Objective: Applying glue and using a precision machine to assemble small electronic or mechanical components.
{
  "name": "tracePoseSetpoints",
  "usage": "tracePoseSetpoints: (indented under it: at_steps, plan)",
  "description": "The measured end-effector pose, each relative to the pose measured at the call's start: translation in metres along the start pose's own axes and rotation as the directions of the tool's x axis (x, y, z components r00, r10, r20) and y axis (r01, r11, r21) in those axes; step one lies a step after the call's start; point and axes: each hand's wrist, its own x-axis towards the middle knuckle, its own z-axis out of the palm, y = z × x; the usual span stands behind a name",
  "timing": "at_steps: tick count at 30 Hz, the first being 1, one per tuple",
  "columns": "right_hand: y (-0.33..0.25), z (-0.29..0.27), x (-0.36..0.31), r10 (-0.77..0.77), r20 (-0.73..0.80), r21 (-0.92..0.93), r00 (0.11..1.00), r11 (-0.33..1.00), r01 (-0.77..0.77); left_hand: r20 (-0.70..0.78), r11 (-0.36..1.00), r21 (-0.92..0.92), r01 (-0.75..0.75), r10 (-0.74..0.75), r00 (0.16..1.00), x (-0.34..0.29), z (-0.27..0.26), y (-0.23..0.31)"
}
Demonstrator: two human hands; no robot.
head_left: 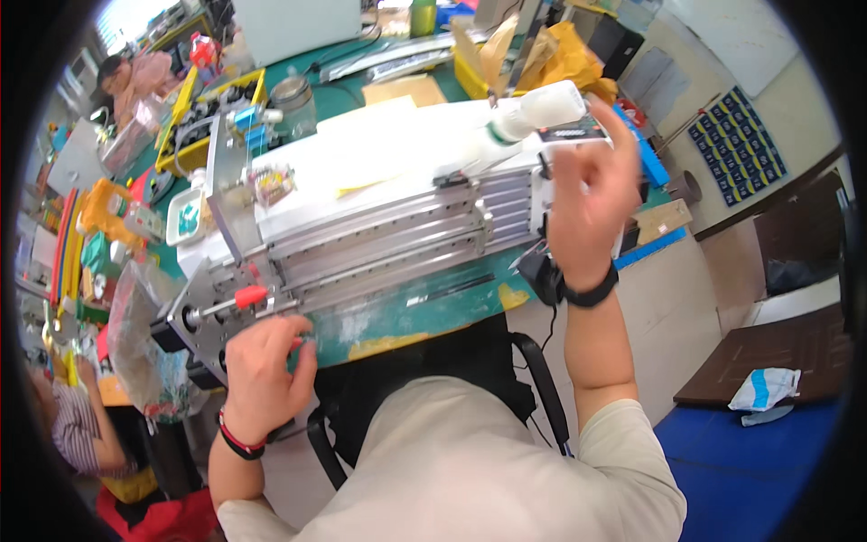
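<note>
A silvery metal frame with long rails and a slotted bed [388, 230] lies across the bench before me. At its near left end, my left hand [268, 366] is closed, thumb and finger together around a small red piece [300, 343], mostly hidden by the fingers. Just above that hand, a red tapered tip [251, 295] sits on a metal shaft at the end plate [203, 307]. Slightly blurred, my right hand [596, 199] is raised over the frame's right end, fingers apart and nothing visible in them. Its forefinger is near a white bottle [551, 104] tilted behind the frame.
White paper sheets [361, 149] lie behind the frame. A yellow crate [257, 90] of dark parts, a glass jar [293, 104] and a white tray [185, 217] stand at left. A black chair [533, 379] is against the bench's front. Other people sit at far left.
</note>
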Motion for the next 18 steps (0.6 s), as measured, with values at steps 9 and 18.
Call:
tracePoseSetpoints:
  at_steps: [9,18]
  plan:
    - [0.041,0.012,-0.174,0.024,0.65,-0.167,0.76,0.979,0.112,0.27,0.964,0.181,-0.196,0.143,0.952,0.021,-0.016,-0.012]
    - [0.038,-0.009,-0.151,-0.033,0.96,-0.013,0.277,0.987,0.162,0.421,0.915,0.277,-0.292,0.157,0.893,0.026,-0.029,-0.017]
